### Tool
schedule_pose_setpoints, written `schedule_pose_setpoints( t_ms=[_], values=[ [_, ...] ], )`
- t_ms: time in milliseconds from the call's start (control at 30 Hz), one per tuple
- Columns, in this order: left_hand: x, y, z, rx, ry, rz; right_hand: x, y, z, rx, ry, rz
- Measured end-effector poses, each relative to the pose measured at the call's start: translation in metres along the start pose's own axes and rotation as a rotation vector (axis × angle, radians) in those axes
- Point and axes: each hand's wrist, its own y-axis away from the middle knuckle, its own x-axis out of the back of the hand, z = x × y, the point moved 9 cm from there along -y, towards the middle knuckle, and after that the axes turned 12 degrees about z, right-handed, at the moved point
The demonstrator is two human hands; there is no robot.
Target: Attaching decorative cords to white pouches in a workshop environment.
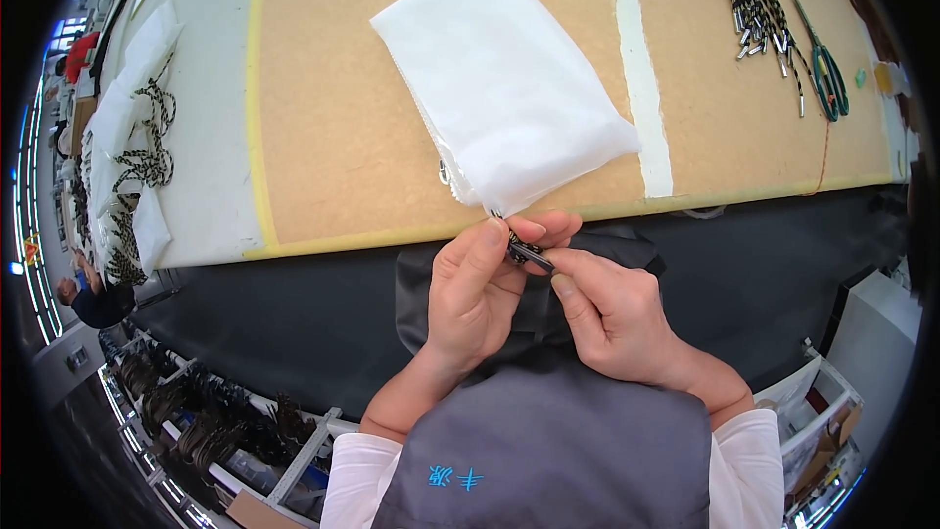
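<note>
My left hand (480,279) is closed at the table's front edge, thumb and fingers pinching a dark patterned cord (517,249). The cord comes out of the near corner of a white fabric bag (504,79), which lies flat and slanted on the table. Close on its right, my right hand (612,309) pinches the end of a slim dark piece that runs between both hands. Whether that piece is the cord's own end or a separate part, I cannot tell. A small metal ring (444,174) shows at the bag's left edge.
Several black-and-beige cords with metal tips (749,30) lie at the far right, beside green-handled scissors (827,79). White bags with similar cords (142,157) are heaped at the left. The brown table (333,138) ends just beyond my hands. Another person (98,299) is at the far left.
</note>
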Motion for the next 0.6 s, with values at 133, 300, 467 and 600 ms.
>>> schedule_pose_setpoints(
  t_ms=[133,300,467,600],
  values=[
    [-0.006,-0.002,-0.003,0.07,-0.043,0.007,0.005,0.001,-0.004,0.087,0.087,0.019],
    [-0.013,-0.004,-0.004,0.169,-0.131,0.022,0.01,0.002,-0.002,0.12,0.113,0.021],
    [-0.013,-0.006,-0.009,0.211,-0.121,-0.09,0.013,0.002,0.001,0.085,0.094,0.038],
    [-0.017,-0.001,-0.008,0.161,-0.105,-0.147,0.012,0.005,0.012,-0.142,-0.1,-0.06]
  ],
)
